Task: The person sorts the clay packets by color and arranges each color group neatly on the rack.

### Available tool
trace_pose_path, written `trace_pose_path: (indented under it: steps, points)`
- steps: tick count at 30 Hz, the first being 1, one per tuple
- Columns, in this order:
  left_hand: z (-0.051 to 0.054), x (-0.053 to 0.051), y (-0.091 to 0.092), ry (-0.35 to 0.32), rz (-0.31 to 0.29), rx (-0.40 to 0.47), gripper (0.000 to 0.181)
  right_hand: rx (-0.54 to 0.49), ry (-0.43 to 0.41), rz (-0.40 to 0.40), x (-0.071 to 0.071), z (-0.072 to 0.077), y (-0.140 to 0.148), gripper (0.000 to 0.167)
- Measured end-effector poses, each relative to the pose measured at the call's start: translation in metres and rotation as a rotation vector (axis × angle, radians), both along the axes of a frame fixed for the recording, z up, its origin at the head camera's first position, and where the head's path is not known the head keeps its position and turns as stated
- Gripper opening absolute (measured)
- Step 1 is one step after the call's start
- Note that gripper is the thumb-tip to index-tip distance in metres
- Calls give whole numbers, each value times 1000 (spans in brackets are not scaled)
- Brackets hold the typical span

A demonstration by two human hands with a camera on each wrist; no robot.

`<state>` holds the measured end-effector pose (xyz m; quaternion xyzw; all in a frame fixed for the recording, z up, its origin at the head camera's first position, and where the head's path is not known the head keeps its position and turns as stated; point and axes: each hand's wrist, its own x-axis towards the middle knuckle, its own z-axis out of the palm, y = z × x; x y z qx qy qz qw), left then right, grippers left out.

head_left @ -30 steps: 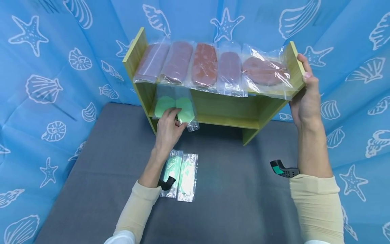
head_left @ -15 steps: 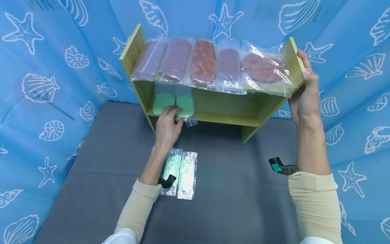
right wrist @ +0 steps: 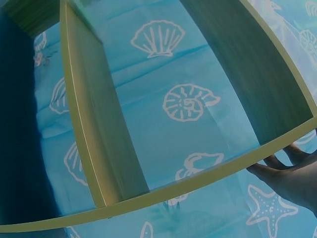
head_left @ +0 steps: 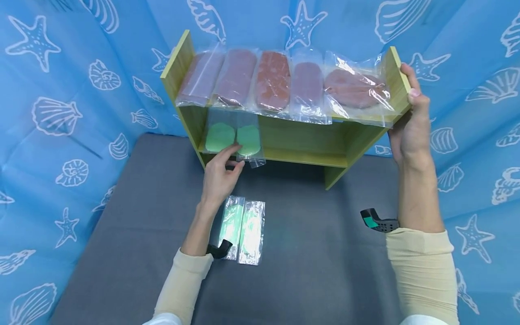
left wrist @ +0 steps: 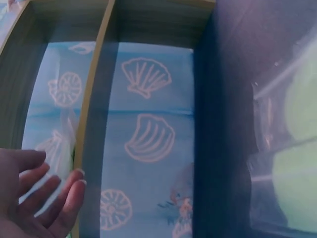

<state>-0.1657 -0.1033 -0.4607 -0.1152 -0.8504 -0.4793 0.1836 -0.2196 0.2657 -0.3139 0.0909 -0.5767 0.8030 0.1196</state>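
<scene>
A yellow-green wooden shelf (head_left: 304, 157) has flat clear bags of reddish-brown slabs (head_left: 273, 85) along its top. Two clear bags with green pieces, the left one (head_left: 220, 137) and the right one (head_left: 248, 139), hang side by side at the lower left tier. My left hand (head_left: 220, 174) is just in front of them, its index fingertip at the right bag's lower part; whether it touches cannot be told. In the left wrist view its fingers (left wrist: 69, 203) are loosely spread, with nothing held. My right hand (head_left: 412, 122) holds the shelf's right side panel (right wrist: 198, 182) from outside.
Two more green-filled clear packets, the left one (head_left: 232, 223) and the right one (head_left: 252, 232), lie on the grey cloth (head_left: 308, 253) in front of the shelf. A blue curtain (head_left: 85, 113) with white shell and starfish prints surrounds the surface.
My left hand has loosened its pinch on the lower edge of the right green bag and drawn slightly back. The bags hang where they were; my right hand stays on the shelf.
</scene>
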Motion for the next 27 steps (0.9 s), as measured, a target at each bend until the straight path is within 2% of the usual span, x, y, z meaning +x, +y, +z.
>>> trace_pose_path:
  steps: [9, 15, 20, 22, 27]
  points:
    - [-17, 17, -17, 77, -41, 123, 32, -5, 9, 17, -1, 2, 1, 57]
    - [-37, 34, -25, 44, -36, 157, 29, 7, -3, 12, 2, 2, 2, 55]
    - [-27, 52, -26, 17, -44, 174, 26, -25, 10, 30, 0, 4, 3, 54]
    - [-27, 56, -27, -5, -44, 176, 26, -50, 14, 37, 0, 5, 3, 53]
    - [-59, 58, -39, -84, -32, 162, 28, -78, -3, 29, 1, 6, 2, 50]
